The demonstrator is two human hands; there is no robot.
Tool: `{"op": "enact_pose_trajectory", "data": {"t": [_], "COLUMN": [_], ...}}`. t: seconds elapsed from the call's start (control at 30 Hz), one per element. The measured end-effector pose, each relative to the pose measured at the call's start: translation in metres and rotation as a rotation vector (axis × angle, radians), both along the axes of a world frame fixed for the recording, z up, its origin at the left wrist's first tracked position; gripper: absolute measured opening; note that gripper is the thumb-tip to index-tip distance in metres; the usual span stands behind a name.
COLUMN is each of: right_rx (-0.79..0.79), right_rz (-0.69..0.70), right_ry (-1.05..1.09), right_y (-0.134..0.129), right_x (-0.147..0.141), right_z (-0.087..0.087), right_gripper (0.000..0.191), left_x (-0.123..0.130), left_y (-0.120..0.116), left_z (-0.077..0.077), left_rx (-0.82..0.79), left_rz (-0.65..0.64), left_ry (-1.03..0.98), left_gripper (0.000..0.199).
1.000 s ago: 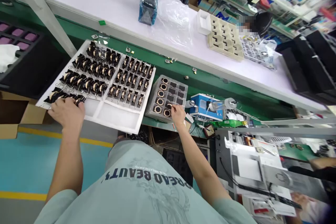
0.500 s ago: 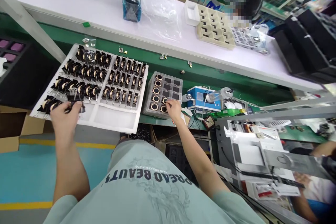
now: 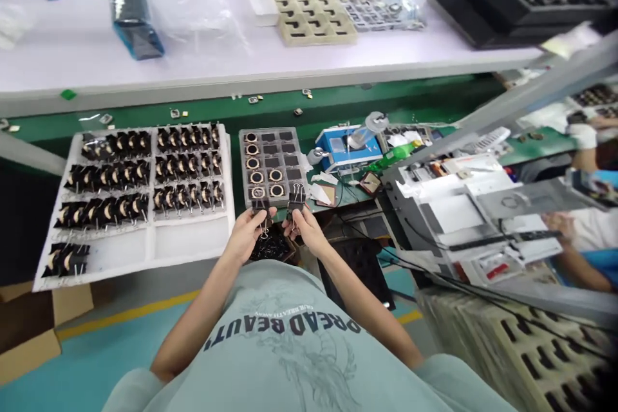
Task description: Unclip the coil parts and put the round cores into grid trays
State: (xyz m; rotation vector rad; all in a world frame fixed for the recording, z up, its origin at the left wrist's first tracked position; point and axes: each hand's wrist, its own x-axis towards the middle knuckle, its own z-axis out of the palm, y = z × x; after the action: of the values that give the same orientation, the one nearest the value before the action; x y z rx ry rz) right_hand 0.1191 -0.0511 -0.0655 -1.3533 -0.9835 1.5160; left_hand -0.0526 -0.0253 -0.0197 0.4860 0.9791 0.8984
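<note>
My left hand (image 3: 247, 236) is closed on a black binder clip (image 3: 261, 205), just in front of the clear compartment tray (image 3: 244, 195). Beside it, my right hand (image 3: 306, 230) pinches another black binder clip (image 3: 296, 196) by the tray's front right corner. Wire handles show on both clips; whether anything sits in their jaws is too small to tell. Round black parts with pale rings (image 3: 276, 190) lie in some tray compartments, and flat black pieces in others. To the left, a white foam tray (image 3: 186, 236) carries rows of black binder clips clamped on pale-edged round parts (image 3: 126, 207).
Right of the clear tray stands a blue device (image 3: 337, 150) with a green bottle (image 3: 398, 156) beside it. A grey machine (image 3: 425, 206) is further right. Across the back runs a white shelf (image 3: 203, 67) bearing a beige tray (image 3: 316, 38). Another person's arm (image 3: 582, 264) shows at the right.
My left hand has left the foam tray with a binder clip and come to the clear tray's front. My right hand has drawn back from the ring parts and now holds a clip. The view has turned.
</note>
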Motion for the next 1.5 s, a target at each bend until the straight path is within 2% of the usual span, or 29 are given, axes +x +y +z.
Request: {"op": "enact_pose_trajectory", "data": {"t": [0.23, 0.3, 0.4, 0.53, 0.6, 0.7, 0.83, 1.0, 1.13, 1.23, 1.3, 1.33, 1.43, 1.5], "right_rx": [0.056, 0.070, 0.038, -0.083, -0.094, -0.115, -0.177, -0.120, -0.176, -0.268, -0.289, -0.286, -0.217, -0.159], "right_rz": [0.072, 0.079, 0.097, 0.117, 0.104, 0.120, 0.190, 0.248, 0.261, 0.185, 0.083, 0.045, -0.004, -0.024], "right_ry": [-0.084, -0.105, -0.050, 0.005, 0.064, 0.152, -0.024, -0.205, -0.358, -0.470, -0.402, -0.297, 0.120, 0.244], "right_y": [-0.016, -0.021, -0.029, -0.042, -0.048, -0.051, -0.045, -0.049, -0.050, -0.040, -0.033, -0.030, -0.026, -0.027], "right_x": [0.026, 0.028, 0.031, 0.033, 0.033, 0.029, 0.014, 0.009, 0.014, 0.017, 0.021, 0.024, 0.032, 0.033], "right_z": [0.013, 0.015, 0.015, 0.012, 0.009, 0.004, -0.003, -0.013, -0.035, -0.057, -0.064, -0.064, -0.053, -0.041], "right_gripper": [0.038, 0.034, 0.038, 0.034, 0.039, 0.055, 0.039, 0.043, 0.040, 0.052, 0.063, 0.064, 0.059, 0.054], "left_x": [0.039, 0.048, 0.056, 0.056, 0.054, 0.053, 0.057, 0.059, 0.049, 0.036, 0.026, 0.022, 0.017, 0.018], "left_y": [0.012, 0.010, 0.007, 0.002, 0.001, 0.001, -0.004, -0.008, -0.001, 0.001, -0.002, -0.004, -0.014, -0.020], "left_z": [-0.008, -0.010, -0.011, -0.013, -0.014, -0.020, -0.030, -0.036, -0.034, -0.033, -0.033, -0.034, -0.039, -0.043], "left_rx": [0.038, 0.073, 0.090, 0.021, 0.000, 0.008, 0.014, -0.076, -0.042, 0.038, 0.083, 0.103, 0.184, 0.229], "left_rz": [-0.132, -0.101, -0.016, 0.031, 0.060, 0.089, 0.054, 0.064, 0.193, 0.250, 0.208, 0.158, -0.088, -0.228], "left_ry": [0.098, 0.144, 0.185, 0.178, 0.175, 0.177, 0.175, 0.180, 0.192, 0.291, 0.381, 0.426, 0.536, 0.576], "left_gripper": [0.043, 0.044, 0.048, 0.047, 0.045, 0.044, 0.044, 0.042, 0.043, 0.048, 0.052, 0.053, 0.053, 0.053]}}
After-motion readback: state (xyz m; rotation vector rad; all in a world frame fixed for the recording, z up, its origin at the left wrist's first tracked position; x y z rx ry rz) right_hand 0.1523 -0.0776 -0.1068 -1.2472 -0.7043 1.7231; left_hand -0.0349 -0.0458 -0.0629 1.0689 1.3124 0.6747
